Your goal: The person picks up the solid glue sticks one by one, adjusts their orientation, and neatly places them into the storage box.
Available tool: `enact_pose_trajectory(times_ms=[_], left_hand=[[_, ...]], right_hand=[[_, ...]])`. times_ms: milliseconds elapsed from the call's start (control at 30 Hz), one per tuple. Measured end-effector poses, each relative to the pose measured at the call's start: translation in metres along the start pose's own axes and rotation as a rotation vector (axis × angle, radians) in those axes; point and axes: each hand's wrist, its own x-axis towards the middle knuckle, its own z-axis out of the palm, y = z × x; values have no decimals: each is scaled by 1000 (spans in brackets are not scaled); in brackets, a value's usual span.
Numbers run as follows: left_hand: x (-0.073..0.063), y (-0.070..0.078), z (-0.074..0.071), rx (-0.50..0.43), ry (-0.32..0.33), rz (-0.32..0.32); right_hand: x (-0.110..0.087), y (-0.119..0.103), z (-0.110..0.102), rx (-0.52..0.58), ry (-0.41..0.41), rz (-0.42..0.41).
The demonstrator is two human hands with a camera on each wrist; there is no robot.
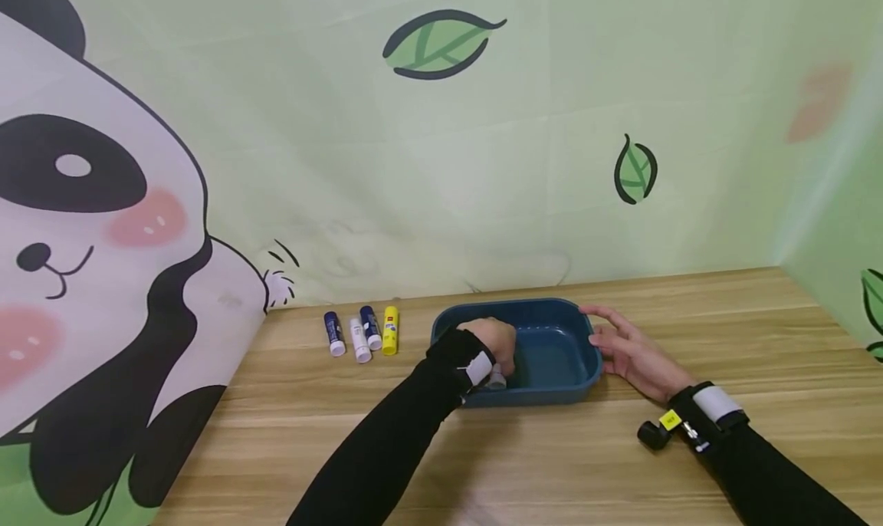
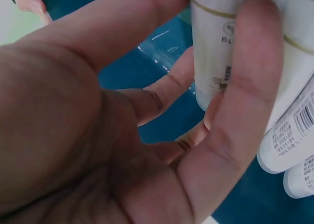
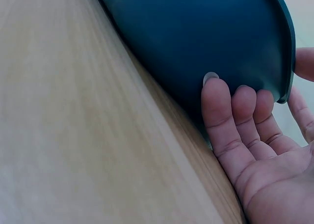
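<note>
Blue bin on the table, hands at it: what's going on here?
A person's left hand is inside the blue bin, its fingers around a white tube, with other white tubes beside it. The right hand touches the outside of the bin's right end. On the wooden table, left of the bin, are two dark blue tubes, a yellow tube and a pale tube.

A wood-grain table (image 1: 586,465) bears a blue bin (image 1: 555,357) and, left of it, four small tubes (image 1: 359,340).

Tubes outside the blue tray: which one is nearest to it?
The yellow tube, at the right end; the white tube and two dark-blue tubes are farther left.
</note>
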Motion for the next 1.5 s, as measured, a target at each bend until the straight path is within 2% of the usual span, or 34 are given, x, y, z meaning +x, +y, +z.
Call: enact_pose_trajectory(times_ms=[100,167,267,767,933,967,1100,1133,1167,1200,1233,1333,1367,1433,1467,1500], left_hand=[[-37,6,-18,-19,2,17],[-44,7,-20,-19,7,25],[-48,6,-21,-15,12,38],[-43,5,-20,-3,-6,56],[-43,4,-20,-27,23,70],[-37,2,-17,-34,32,76],[-27,0,-14,-75,26,94],[-17,-2,-10,-69,22,92],[-15,-2,-9,-66,15,91],[-18,-1,-11,-67,7,89],[-10,-3,-6,-60,12,88],[-14,-2,-8,-65,20,93],[-23,0,-13,-74,22,98],[-27,-1,-15,-95,38,131],[-35,0,-21,-119,40,149],[-36,-2,-22,-150,50,168]], right_hand=[[0,0,1,-5,0,0],[0,0,1,-8,6,5],[0,0,2,-10,8,7],[-1,0,3,-14,24,14],[-1,0,4,-4,11,3],[-1,0,3,-4,4,0],[0,-1,4,0,-1,-1],[0,-1,4,0,0,0],[0,-1,3,1,1,1],[0,-1,4,2,6,3],[0,-1,3,3,8,3],[0,0,2,7,10,0],[0,0,2,9,10,0],[0,1,1,9,9,1],[0,1,1,9,7,1],[0,1,1,9,6,2]])
